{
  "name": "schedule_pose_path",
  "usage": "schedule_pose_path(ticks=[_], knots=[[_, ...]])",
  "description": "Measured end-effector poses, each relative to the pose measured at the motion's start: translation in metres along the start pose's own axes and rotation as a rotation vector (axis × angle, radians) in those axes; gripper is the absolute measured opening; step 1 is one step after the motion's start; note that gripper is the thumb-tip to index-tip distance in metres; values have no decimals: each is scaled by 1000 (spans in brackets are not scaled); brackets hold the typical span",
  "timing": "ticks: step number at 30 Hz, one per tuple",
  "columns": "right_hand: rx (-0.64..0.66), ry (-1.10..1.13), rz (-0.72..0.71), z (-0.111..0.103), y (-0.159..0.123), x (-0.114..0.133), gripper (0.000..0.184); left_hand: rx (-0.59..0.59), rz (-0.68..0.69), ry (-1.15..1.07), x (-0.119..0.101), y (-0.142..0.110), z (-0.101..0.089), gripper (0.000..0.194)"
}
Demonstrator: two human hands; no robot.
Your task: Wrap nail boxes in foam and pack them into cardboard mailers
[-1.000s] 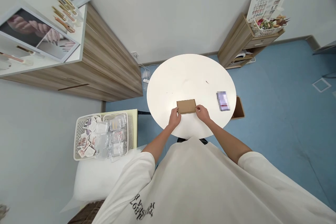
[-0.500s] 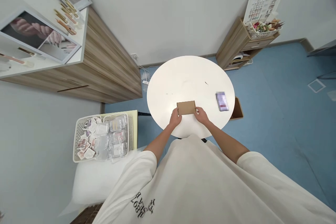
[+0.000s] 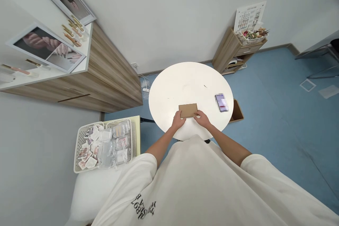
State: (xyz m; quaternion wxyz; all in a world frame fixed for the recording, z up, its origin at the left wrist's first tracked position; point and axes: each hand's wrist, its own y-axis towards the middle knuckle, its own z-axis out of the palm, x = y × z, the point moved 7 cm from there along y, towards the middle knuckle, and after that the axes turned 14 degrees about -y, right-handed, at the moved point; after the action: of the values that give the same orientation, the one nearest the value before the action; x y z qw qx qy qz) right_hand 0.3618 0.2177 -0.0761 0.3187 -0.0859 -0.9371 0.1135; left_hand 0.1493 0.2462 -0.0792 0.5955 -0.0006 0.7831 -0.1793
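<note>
A flat brown cardboard box, closed, lies on the round white table in front of me. My left hand grips its near left corner. At the near right corner my right hand holds it too, thumb in front and fingers along the edge. Both hands are closed on the box; some fingertips are hidden behind it. To the right on the tabletop lies a purple, pixelated flat item, apart from my right hand.
White baskets with cards and clear plastic packs stand at the left. A wooden cabinet carries framed photos and small bottles. An open brown box sits on the floor beyond the table's right edge. A small wooden cabinet stands behind.
The view has tilted and shifted a little. Both hands have slid from the box's sides toward its near corners; the box stays about where it was on the table.
</note>
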Motion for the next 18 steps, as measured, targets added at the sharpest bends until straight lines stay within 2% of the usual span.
schedule_pose_path(ticks=[6, 10, 14, 18], knots=[[-61, 28, -13, -23, -2, 2, 28, 10, 51, 39, -29, -1, 6, 63], [-107, 33, -20, -43, -2, -6, 26, 15, 75, 30, -48, 1, 21, 61], [-143, 52, -15, -68, -5, -33, 26, 31, 113, 31, -66, 7, 55, 59], [-172, 52, 23, -96, -13, -73, 26, 57, 148, 66, -81, 13, 101, 58]])
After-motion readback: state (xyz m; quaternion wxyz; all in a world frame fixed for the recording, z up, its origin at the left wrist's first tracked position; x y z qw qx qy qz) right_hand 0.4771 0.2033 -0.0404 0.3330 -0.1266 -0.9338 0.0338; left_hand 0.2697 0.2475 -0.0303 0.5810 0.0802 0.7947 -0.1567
